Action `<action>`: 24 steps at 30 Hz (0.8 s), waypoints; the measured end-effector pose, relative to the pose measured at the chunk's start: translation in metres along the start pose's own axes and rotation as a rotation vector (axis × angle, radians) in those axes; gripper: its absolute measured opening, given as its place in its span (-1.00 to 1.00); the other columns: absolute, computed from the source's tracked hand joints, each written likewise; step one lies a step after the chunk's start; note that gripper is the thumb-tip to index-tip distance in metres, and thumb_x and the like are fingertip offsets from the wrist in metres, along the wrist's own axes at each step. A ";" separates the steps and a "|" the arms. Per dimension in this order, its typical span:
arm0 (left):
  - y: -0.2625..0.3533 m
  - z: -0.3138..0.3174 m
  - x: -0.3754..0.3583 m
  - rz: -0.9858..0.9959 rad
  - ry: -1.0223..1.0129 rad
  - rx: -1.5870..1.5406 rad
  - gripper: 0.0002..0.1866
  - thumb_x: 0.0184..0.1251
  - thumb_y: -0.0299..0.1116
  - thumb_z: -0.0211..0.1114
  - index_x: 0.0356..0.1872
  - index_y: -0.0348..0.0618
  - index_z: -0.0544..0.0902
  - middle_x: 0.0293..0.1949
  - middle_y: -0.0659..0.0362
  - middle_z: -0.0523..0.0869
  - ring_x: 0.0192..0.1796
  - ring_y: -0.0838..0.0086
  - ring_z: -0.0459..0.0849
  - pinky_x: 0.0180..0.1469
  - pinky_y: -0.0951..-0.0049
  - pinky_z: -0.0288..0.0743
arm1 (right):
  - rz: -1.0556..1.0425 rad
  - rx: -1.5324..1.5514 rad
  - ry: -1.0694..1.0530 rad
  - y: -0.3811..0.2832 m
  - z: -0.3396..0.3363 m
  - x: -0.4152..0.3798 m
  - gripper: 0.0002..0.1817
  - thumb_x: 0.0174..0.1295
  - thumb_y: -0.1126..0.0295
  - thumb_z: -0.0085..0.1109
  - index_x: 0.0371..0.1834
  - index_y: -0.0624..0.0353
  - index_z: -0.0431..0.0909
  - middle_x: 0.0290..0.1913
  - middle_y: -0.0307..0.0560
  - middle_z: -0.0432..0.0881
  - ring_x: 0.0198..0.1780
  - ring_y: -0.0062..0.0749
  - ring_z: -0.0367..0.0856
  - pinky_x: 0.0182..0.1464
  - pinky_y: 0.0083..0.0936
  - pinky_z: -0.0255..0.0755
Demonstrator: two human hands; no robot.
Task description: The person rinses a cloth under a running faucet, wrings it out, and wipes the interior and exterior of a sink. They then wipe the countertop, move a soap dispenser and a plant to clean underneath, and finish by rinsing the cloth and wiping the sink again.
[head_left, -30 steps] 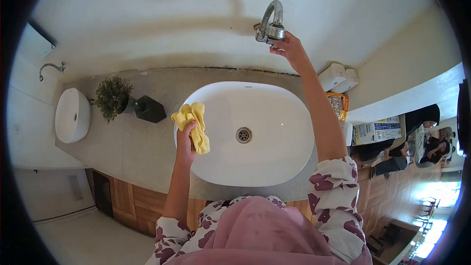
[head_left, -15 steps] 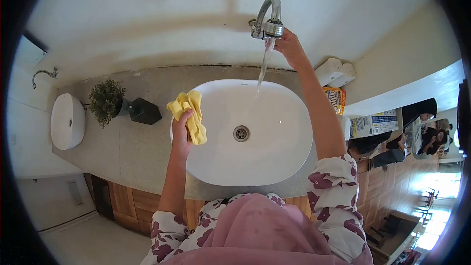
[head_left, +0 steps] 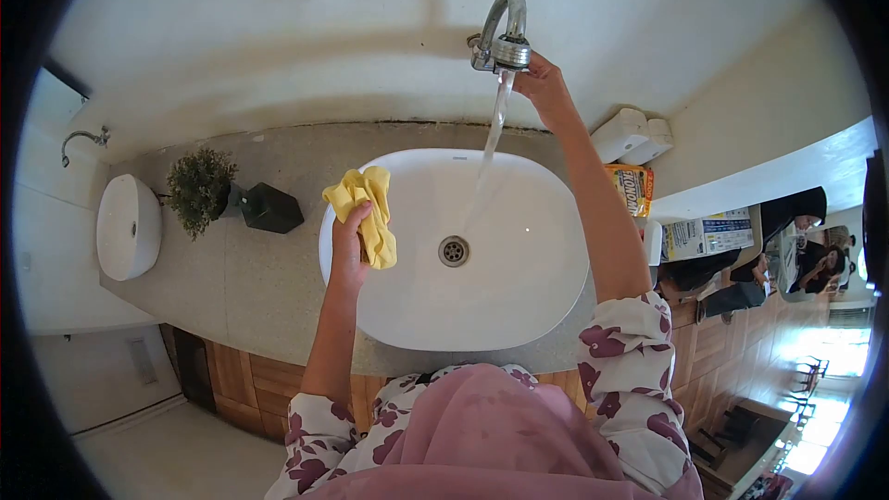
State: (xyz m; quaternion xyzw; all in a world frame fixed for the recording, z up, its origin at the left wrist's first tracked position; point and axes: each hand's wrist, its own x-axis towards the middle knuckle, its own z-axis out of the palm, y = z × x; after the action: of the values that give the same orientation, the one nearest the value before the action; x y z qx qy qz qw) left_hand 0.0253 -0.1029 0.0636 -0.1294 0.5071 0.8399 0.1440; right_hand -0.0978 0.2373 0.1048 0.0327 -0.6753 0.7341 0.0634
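Observation:
A crumpled yellow cloth (head_left: pixel 372 213) is bunched in my left hand (head_left: pixel 350 245), which is closed around it over the left rim of the white sink basin (head_left: pixel 407 315). My right hand (head_left: pixel 544 93) reaches up to the chrome faucet (head_left: pixel 505 32) on the wall. Its fingers curl behind the spout's end, which partly hides them, so the exact part gripped does not show. A stream of water (head_left: pixel 496 120) runs from the spout down into the basin, toward the metal drain (head_left: pixel 454 251).
Left on the grey counter (head_left: pixel 278 301) stand a dark green container (head_left: pixel 271 208), a potted plant (head_left: pixel 202 187) and a second basin (head_left: pixel 128 227). White rolls (head_left: pixel 619 135) and an orange-and-yellow pack (head_left: pixel 632 188) sit on the right. Other people (head_left: pixel 820 264) are farther off at right.
My left hand has moved slightly right with the yellow cloth, farther over the basin. My right hand stays at the faucet, and the water keeps running.

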 end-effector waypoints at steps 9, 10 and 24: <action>-0.025 0.005 0.003 -0.076 0.000 0.062 -0.56 0.18 -0.33 0.24 0.08 -0.22 0.42 -0.18 0.17 0.57 -0.21 0.47 0.60 -0.21 0.45 0.52 | -0.012 -0.176 0.485 0.045 0.029 -0.077 -0.68 0.30 0.35 0.11 0.09 0.21 0.50 -0.20 -0.18 0.60 -0.22 -0.56 0.52 -0.12 -0.58 0.45; -0.031 0.003 0.004 -0.083 -0.014 0.086 -0.56 0.17 -0.34 0.24 0.08 -0.22 0.42 -0.18 0.17 0.58 -0.21 0.47 0.60 -0.21 0.45 0.52 | 0.059 -0.243 0.423 0.073 0.019 -0.095 -0.72 0.31 0.37 0.07 0.03 0.24 0.53 -0.24 -0.20 0.61 -0.24 -0.58 0.52 -0.17 -0.58 0.45; -0.074 0.019 0.012 -0.110 -0.012 0.226 -0.55 0.19 -0.36 0.22 0.12 -0.22 0.42 -0.14 0.16 0.61 -0.14 0.46 0.62 -0.09 0.44 0.51 | 0.791 -0.019 -0.173 0.133 0.053 -0.182 -0.81 0.26 0.45 0.08 -0.19 0.35 0.57 -0.28 -0.07 0.63 -0.31 -0.43 0.64 -0.17 -0.52 0.60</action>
State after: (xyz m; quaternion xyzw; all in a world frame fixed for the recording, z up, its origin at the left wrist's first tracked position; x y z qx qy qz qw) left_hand 0.0406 -0.0524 0.0077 -0.1348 0.5898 0.7689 0.2066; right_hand 0.0625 0.1648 -0.0466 -0.1684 -0.6456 0.6900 -0.2808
